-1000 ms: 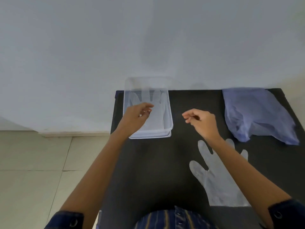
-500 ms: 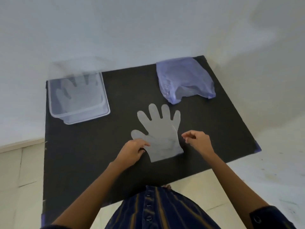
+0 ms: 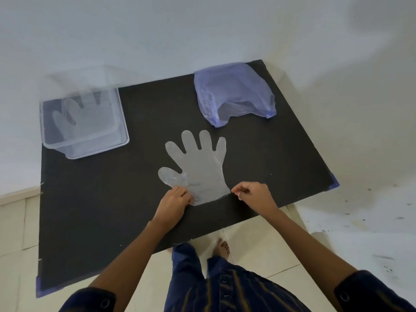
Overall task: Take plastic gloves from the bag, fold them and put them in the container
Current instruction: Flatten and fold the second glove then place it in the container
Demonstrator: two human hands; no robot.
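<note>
Black table (image 3: 94, 199), flat glove (image 3: 200, 167), fingers away, both hands (image 3: 173, 204) (image 3: 255, 197) pinching its cuff.

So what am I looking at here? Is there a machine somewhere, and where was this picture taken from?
There is no machine. A person works with two bare hands, and the camera sits on their head, looking forward and down, so you see their own arms and feet. In front of them is a black table. A clear plastic glove lies flat on it, fingers pointing away. The left hand presses on the glove's cuff corner, and the right hand pinches at the other cuff corner, probably getting ready to fold it. At the far left stands a clear container with a glove already inside. At the far right lies a bluish plastic bag.
</note>
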